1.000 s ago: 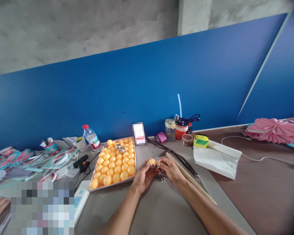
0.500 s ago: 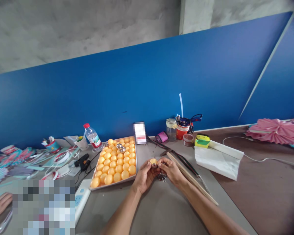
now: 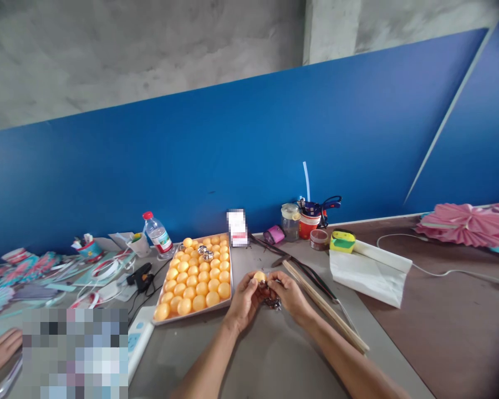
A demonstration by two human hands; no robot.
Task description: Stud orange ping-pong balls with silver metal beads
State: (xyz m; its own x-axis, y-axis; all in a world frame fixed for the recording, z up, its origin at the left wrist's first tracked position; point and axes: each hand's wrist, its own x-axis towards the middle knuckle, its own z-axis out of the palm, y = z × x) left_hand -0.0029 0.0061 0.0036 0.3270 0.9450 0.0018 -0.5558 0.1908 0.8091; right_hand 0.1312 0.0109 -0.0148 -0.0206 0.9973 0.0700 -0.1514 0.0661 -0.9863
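Between the fingers of my left hand [image 3: 244, 302] is an orange ping-pong ball [image 3: 259, 275], gripped low over the grey table. My right hand [image 3: 291, 295] meets it from the other side, thumb and fingers closed at the ball's lower right. A small dark, shiny bit shows at those fingertips, too small to name. Just below both hands lies a little heap of silvery metal pieces [image 3: 273, 304], partly covered by the fingers. To the left, a shallow tray [image 3: 191, 316] holds rows of orange balls [image 3: 198, 302], with a few silver-patterned balls [image 3: 208, 255] on top.
Wooden sticks [image 3: 328, 310] and dark straps [image 3: 316, 274] lie right of my hands. Behind stand a jar [image 3: 290, 224] and a red cup [image 3: 309, 227]. A glue gun [image 3: 140, 277], a bottle [image 3: 158, 238] and a power strip [image 3: 139, 338] are left. Another person's hand [image 3: 2, 352] rests far left.
The ball has turned in my fingers, showing more plain orange on top. My right fingers have shifted slightly left and down around it. The view has tilted a little.
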